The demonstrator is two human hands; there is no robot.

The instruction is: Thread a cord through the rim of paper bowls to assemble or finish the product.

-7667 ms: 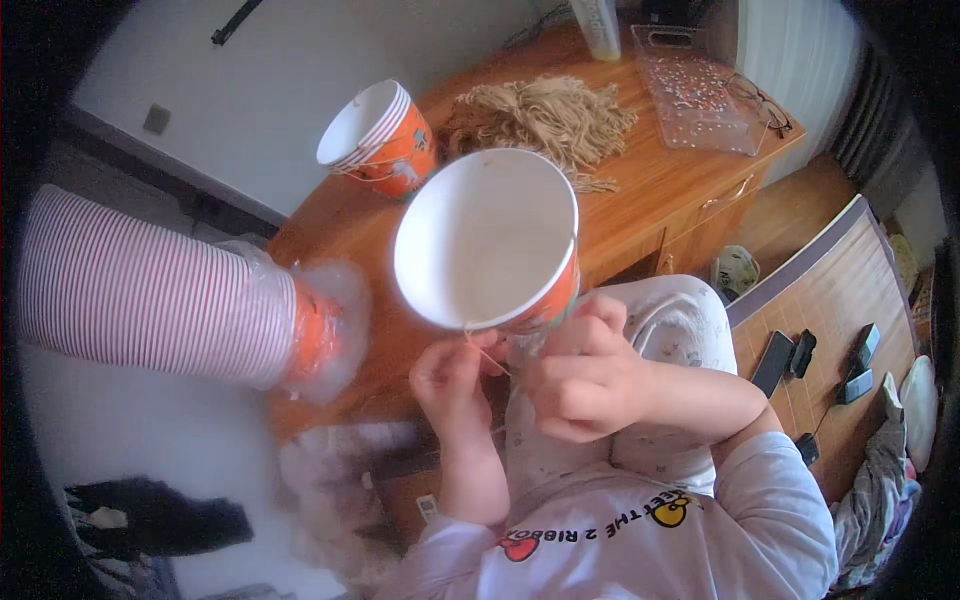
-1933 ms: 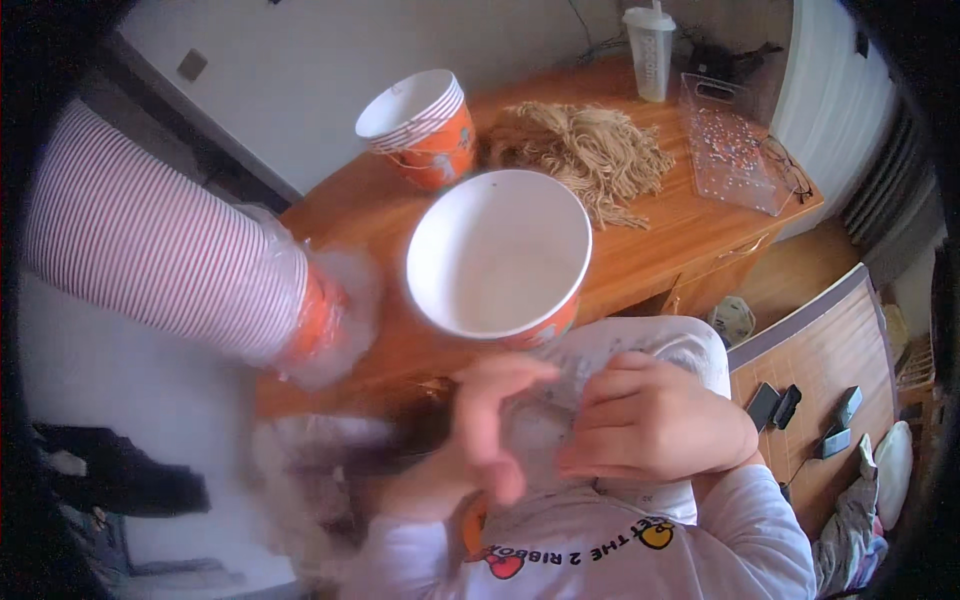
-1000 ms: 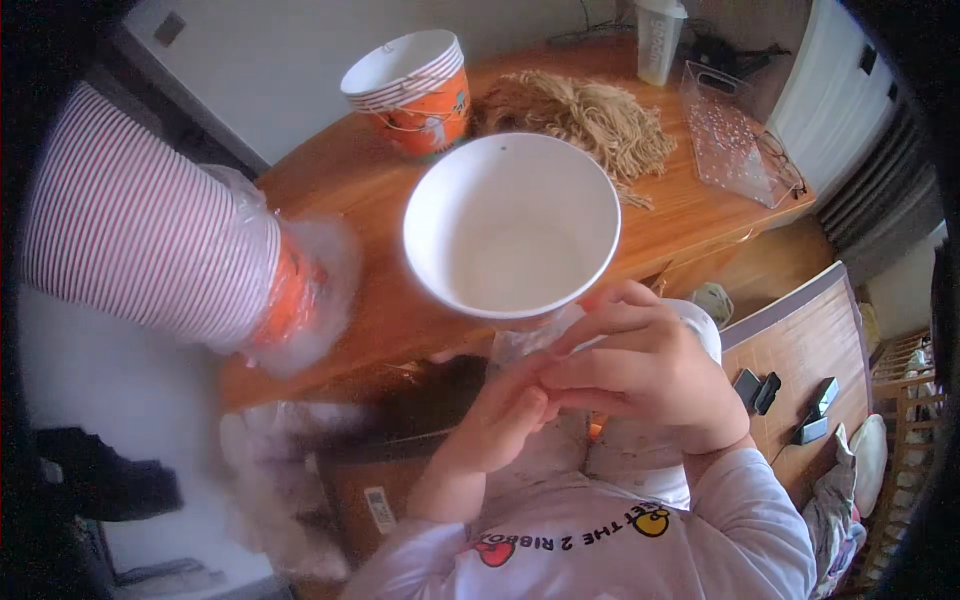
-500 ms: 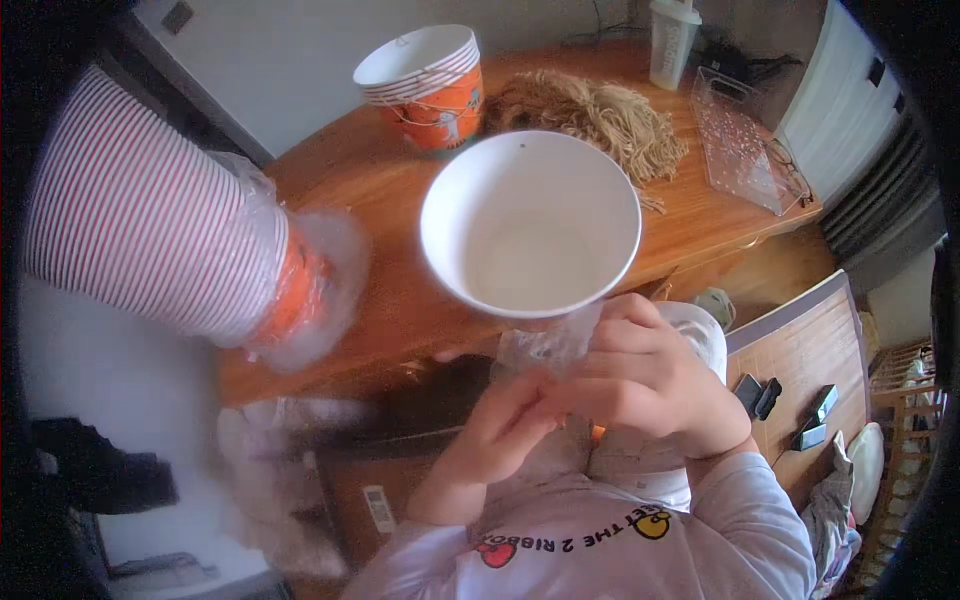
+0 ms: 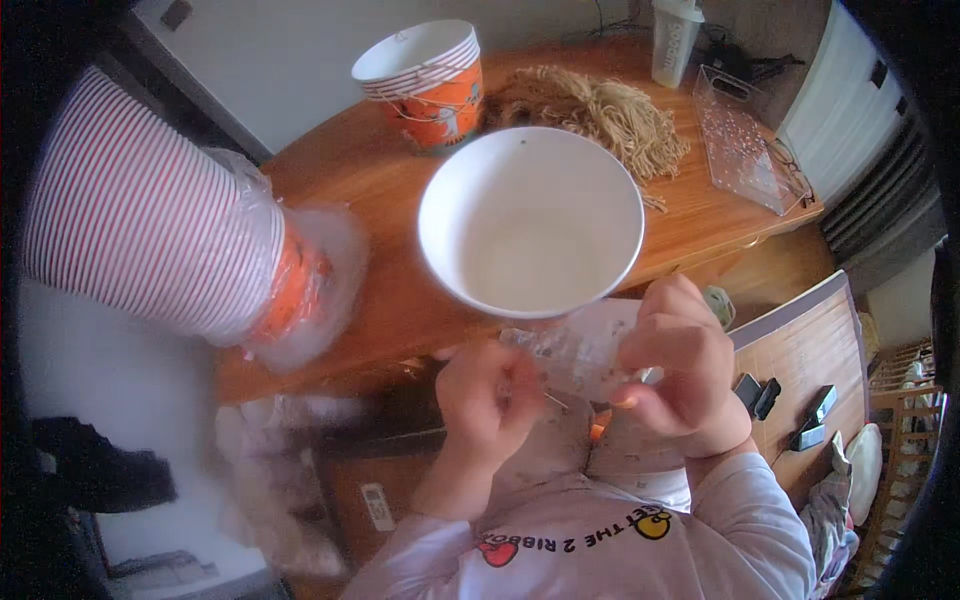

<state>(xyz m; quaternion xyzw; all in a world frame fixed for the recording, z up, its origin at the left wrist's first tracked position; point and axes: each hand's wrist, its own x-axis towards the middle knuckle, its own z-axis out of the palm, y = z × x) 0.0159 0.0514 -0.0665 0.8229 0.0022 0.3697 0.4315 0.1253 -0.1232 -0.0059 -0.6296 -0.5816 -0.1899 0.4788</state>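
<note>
A crinkled clear plastic bag (image 5: pixel 580 352) is between my two hands, just below the near rim of a white-lined paper bucket (image 5: pixel 530 230). The fingers of my right hand (image 5: pixel 685 360) are closed on the bag's right side. My left hand (image 5: pixel 487 400) is closed at the bag's left end, somewhat blurred. From its fingertips pokes a thin, pale, wire-like piece (image 5: pixel 557 402), too small to name. Small specks show inside the bag. The bucket stands at the near edge of the wooden table (image 5: pixel 385 290), its mouth toward me, and neither hand grips it.
Farther back are nested orange buckets with wire handles (image 5: pixel 435 105) and a tan yarn bundle (image 5: pixel 600 110). A tall bucket stack (image 5: pixel 160 215) in plastic wrap leans at the left. A clear tray (image 5: pixel 735 145) and a lidded cup (image 5: pixel 675 45) sit at the right back.
My hands have drawn apart, the left moving left and the right moving right and slightly up. More of the plastic bag shows between them, and a thin piece now shows at my left fingertips.
</note>
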